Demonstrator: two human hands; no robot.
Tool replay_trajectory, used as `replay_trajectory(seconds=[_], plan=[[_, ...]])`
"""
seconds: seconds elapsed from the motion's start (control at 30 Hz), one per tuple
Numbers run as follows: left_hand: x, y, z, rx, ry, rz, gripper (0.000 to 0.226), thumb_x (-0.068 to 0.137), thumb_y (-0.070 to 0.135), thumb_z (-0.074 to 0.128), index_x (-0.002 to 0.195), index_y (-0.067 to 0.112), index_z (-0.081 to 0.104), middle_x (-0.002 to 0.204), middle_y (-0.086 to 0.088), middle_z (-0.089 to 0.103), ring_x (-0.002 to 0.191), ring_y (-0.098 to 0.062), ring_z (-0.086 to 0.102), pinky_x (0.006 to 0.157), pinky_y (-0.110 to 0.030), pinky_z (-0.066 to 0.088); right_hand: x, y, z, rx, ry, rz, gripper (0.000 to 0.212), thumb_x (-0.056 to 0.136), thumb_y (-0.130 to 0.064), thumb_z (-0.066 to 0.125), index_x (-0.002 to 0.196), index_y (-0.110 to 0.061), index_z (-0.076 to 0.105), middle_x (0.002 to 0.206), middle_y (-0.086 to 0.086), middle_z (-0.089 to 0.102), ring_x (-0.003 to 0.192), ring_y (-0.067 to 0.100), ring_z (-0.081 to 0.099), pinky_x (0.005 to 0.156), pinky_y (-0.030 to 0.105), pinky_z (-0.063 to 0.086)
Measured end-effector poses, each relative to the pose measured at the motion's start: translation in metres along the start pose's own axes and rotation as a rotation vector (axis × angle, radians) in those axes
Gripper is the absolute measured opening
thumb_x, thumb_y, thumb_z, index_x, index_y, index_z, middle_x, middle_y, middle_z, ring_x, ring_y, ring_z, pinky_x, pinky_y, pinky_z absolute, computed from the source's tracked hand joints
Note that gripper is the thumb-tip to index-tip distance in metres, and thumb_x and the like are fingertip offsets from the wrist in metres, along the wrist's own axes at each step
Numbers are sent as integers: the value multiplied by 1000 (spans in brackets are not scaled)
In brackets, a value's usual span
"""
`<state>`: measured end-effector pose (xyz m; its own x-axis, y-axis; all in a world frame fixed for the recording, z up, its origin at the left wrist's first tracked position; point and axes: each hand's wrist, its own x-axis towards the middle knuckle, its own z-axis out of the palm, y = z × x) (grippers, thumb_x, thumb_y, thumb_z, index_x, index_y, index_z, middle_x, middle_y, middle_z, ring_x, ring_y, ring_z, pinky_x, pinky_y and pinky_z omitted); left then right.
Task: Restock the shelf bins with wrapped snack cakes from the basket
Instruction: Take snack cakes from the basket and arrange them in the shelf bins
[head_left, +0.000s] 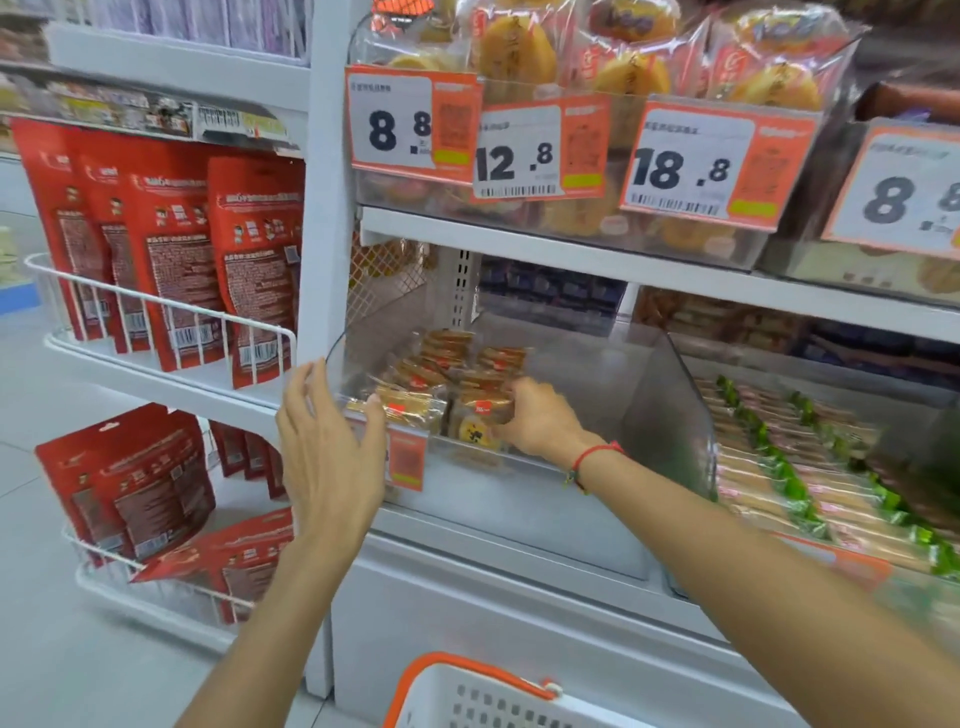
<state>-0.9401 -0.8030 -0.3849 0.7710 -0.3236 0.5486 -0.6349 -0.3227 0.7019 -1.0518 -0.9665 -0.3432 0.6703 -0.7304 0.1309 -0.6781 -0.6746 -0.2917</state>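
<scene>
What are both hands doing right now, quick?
Left hand: open, fingers straight against the clear plastic shelf bin.
Right hand: gripping a clear-wrapped brown snack cake inside the bin.

Bright, even shop light falls from overhead, white and flat, with hardly a shadow anywhere; only a soft dimness sits under the upper shelf (623, 260). Glare streaks the wrapped cakes (634, 57) at the top and sheens the clear bin wall (670, 415). The wide lens bends the white upright (324, 208) and bows the shelf lines toward the edges. Fine print on the price tags (519, 150) is smeared, and the green-wrapped bars (810, 483) at right blur softly. Both hands look slightly soft-edged.
</scene>
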Motion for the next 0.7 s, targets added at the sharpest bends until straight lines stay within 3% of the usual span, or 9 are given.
replay_trajectory(seconds=[0.1,0.2,0.33,0.5,0.7], plan=[[-3,0,-2,4,10,4,65,96,41,47,149,11,25,148,-8,29,133,-24,30,100,-43,38,-1,-6,-8,-248,127,-190,43,84,-48,65,110,-15,58,112,10,64,100,34,60,77,38,48],[-4,0,-4,-12,20,-5,66,95,42,48,149,12,26,143,-8,33,128,-23,33,96,-42,40,1,-10,-13,-347,85,-346,33,87,-40,62,110,-16,59,107,7,65,92,31,61,68,33,43],[-4,3,-5,-17,21,-28,66,95,43,50,149,13,27,142,-8,34,127,-23,34,93,-41,41,3,-15,-14,-400,42,-324,22,86,-23,65,103,-11,59,100,8,65,83,27,57,65,30,36],[-4,3,-5,-26,19,-37,66,95,43,50,150,15,26,142,-6,34,127,-22,34,92,-38,41,10,-19,-5,-303,68,-290,28,85,-18,65,112,-16,58,107,8,64,96,31,60,69,31,40],[-2,3,-6,-50,2,-72,67,93,44,53,149,17,28,143,-6,34,129,-23,35,93,-40,41,17,-17,-4,-269,-4,-277,39,84,-32,68,118,-18,57,110,4,62,99,27,59,69,31,43]])
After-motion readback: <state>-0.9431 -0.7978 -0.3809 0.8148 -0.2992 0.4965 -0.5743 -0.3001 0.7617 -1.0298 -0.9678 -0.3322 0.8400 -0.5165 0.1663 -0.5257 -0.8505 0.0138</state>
